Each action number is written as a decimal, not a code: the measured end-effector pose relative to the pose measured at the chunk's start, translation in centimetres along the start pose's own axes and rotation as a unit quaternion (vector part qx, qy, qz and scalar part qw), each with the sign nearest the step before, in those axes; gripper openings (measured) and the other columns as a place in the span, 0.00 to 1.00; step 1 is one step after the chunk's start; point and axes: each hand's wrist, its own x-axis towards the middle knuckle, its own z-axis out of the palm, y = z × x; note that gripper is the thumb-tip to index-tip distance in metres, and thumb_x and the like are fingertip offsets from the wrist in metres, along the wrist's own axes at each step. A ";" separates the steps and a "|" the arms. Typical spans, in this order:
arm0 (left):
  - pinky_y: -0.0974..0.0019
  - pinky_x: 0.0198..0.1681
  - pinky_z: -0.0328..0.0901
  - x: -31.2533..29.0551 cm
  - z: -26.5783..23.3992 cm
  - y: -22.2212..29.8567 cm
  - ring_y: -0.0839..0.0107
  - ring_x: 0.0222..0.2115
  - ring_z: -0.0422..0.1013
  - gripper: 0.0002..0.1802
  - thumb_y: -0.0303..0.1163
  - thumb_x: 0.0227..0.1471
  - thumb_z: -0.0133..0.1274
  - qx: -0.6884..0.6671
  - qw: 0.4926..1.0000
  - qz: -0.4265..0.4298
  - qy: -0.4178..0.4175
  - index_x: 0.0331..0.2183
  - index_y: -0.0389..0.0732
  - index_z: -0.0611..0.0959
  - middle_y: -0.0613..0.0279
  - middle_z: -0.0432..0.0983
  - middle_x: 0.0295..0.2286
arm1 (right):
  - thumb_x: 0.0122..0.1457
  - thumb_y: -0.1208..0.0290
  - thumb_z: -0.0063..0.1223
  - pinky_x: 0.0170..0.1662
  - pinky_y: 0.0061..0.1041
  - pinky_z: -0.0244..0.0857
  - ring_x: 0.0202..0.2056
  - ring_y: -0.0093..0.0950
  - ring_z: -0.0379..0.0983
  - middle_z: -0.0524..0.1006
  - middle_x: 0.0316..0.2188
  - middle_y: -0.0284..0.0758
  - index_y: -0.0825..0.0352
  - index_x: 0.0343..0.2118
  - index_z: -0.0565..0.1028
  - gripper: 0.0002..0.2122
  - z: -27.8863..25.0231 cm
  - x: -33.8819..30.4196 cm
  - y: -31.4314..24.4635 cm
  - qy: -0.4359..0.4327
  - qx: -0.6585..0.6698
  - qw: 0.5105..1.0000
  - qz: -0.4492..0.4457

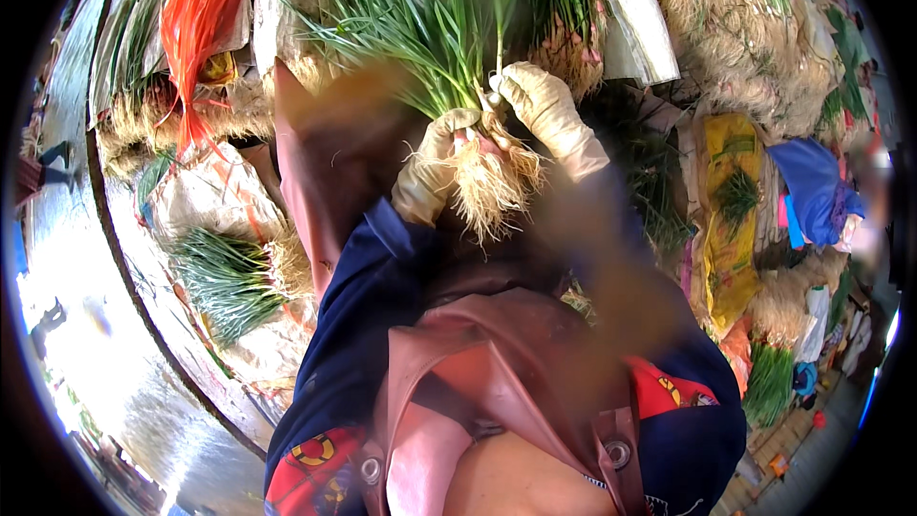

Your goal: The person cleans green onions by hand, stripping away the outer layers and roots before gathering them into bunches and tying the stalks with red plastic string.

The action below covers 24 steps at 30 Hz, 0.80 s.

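Note:
A bunch of spring onions is held up in front of me, its pale stringy roots hanging down and its green leaves fanning up and to the left. My left hand, in a cream glove, is wrapped round the bunch just above the roots. On the other side my right hand, gloved alike, has thumb and fingertips pinched on a single spring onion that stands upright at the bunch's edge. The right forearm is partly smeared by a blur.
Orange plastic strips hang over rooty bundles at the upper left. Below them, another spring onion bundle lies on a white sack. More bundles are heaped at the upper right, above a yellow sack. A brown apron covers my lap.

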 end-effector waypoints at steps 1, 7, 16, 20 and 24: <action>0.61 0.25 0.71 -0.1 0.8 -0.1 0.58 0.21 0.73 0.13 0.28 0.46 0.52 0.011 0.999 0.010 0.039 0.31 0.27 0.77 0.41 0.75 0.36 | 0.57 0.67 0.50 0.36 0.28 0.67 0.33 0.36 0.74 0.76 0.30 0.37 0.66 0.33 0.75 0.08 -0.2 0.0 0.3 -0.004 -0.092 0.995 -0.040; 0.59 0.36 0.70 0.4 1.2 -0.2 0.56 0.28 0.74 0.23 0.32 0.47 0.50 -0.043 0.993 0.008 -0.108 0.46 0.31 0.73 0.41 0.75 0.32 | 0.57 0.62 0.50 0.33 0.30 0.68 0.31 0.38 0.74 0.76 0.28 0.37 0.64 0.34 0.74 0.10 1.3 -2.6 0.4 0.018 -0.021 0.996 0.085; 0.53 0.51 0.63 0.8 0.6 -0.5 0.56 0.48 0.67 0.24 0.28 0.46 0.52 -0.056 0.995 0.023 -0.077 0.47 0.33 0.72 0.51 0.70 0.46 | 0.60 0.55 0.41 0.28 0.26 0.64 0.22 0.28 0.71 0.77 0.22 0.34 0.65 0.28 0.75 0.17 -2.8 -6.9 7.8 0.086 0.047 0.918 0.385; 0.53 0.50 0.63 1.3 1.0 -0.7 0.58 0.46 0.68 0.29 0.29 0.48 0.50 0.015 0.998 0.045 -0.040 0.52 0.32 0.66 0.51 0.69 0.48 | 0.56 0.69 0.52 0.32 0.21 0.68 0.28 0.26 0.74 0.77 0.30 0.29 0.58 0.33 0.76 0.03 -4.8 0.1 -3.2 0.087 -0.104 0.990 0.032; 0.51 0.40 0.70 1.1 0.1 -0.5 0.51 0.37 0.73 0.28 0.30 0.51 0.46 -0.088 0.993 -0.071 -0.037 0.53 0.30 0.65 0.47 0.73 0.39 | 0.56 0.65 0.51 0.38 0.23 0.69 0.34 0.28 0.75 0.77 0.34 0.31 0.57 0.39 0.75 0.09 -3.2 4.8 -4.1 -0.061 -0.187 0.980 -0.030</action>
